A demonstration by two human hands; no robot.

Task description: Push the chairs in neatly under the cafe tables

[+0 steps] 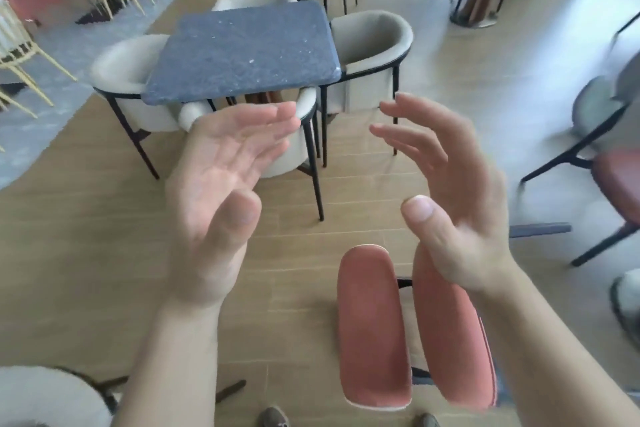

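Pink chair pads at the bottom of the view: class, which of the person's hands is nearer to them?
Right. The right hand hangs open just above the pink chair pads, its wrist overlapping one; the left hand is raised off to their left.

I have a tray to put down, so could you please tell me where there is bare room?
The dark tabletop is bare, bordered by cream chairs on its sides. The wooden floor between it and the pink chair backs is open too. Far right is crowded with more chairs.
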